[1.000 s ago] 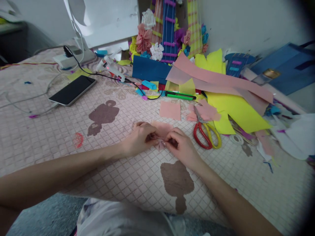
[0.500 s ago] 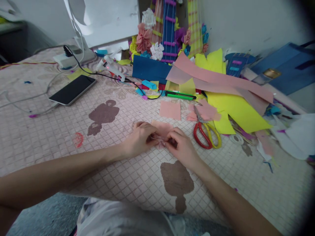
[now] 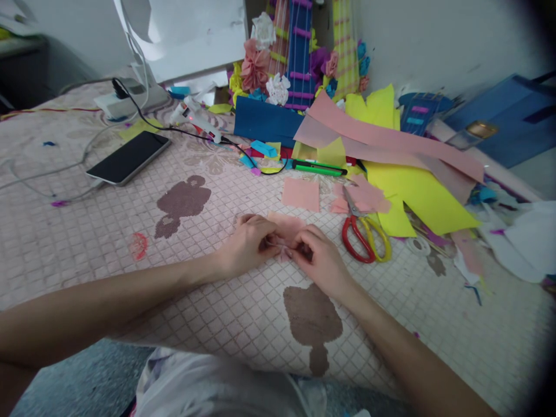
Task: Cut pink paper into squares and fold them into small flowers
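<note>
Between my two hands is a small piece of pink paper (image 3: 287, 224), its near edge gathered into folds. My left hand (image 3: 249, 243) pinches the left side of that edge, fingers closed. From the right, my right hand (image 3: 319, 255) pinches the same edge, and its fingertips nearly meet those of the left. The fingers hide part of the folds. Just beyond lies a flat pink paper square (image 3: 300, 194). Scissors (image 3: 366, 236) with one red and one yellow handle rest to the right, their blades by more pink paper pieces (image 3: 367, 196).
A green utility knife (image 3: 319, 168) lies beyond the squares. Yellow sheets (image 3: 434, 200) and long pink strips (image 3: 391, 139) cover the right back. At the left are a phone (image 3: 129, 157), a glue gun (image 3: 197, 120) with its cord, and a power strip (image 3: 125, 101). Paper flowers (image 3: 255, 65) stand at the back.
My hands stay almost in place, still pinching the pink paper. The right fingertips have shifted very slightly left, closer to the left ones.
</note>
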### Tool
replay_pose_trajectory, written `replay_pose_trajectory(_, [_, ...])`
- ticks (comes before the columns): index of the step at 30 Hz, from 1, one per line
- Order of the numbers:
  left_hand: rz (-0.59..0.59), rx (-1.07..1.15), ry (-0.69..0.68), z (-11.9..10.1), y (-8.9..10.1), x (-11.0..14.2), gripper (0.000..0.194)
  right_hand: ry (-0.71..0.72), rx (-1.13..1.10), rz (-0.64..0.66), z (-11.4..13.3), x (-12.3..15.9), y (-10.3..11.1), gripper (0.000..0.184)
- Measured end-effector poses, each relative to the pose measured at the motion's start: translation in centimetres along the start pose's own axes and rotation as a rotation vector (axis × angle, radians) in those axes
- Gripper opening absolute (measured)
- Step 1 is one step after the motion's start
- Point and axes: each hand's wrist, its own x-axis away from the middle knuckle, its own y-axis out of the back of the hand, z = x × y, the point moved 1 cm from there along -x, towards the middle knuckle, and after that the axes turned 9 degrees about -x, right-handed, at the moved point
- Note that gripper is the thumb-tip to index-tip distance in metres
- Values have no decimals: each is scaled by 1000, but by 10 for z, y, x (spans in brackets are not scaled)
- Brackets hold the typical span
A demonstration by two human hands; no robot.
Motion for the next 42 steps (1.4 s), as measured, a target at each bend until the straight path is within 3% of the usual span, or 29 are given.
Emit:
replay_pose_trajectory(6, [-3,-26,10,-1,-1,1,18,3,-4,-14,1,1,-1,15])
replay_pose_trajectory(11, [12,-49,-8,-5,1,2,6,-5,-1,23,3,2,-1,19])
replay_pose_trajectory(23, [91,-115,-78,-10,9,3,7,-2,70,47,5,3,-2,7])
replay_pose_trajectory(31, [154,-108,-100,-9,14,1,24,-20,109,100,9,4,2,23])
replay_pose_trajectory(37, [177,-29,-82,-5,16,2,42,-38,-48,81,4,4,5,42])
replay_pose_trajectory(40, [169,48,-50,0,16,1,44,-24,-101,130,2,4,9,27])
replay_pose_trajectory(42, [207,78,-80,3,18,1,29,-10,-155,209,3,3,13,16])
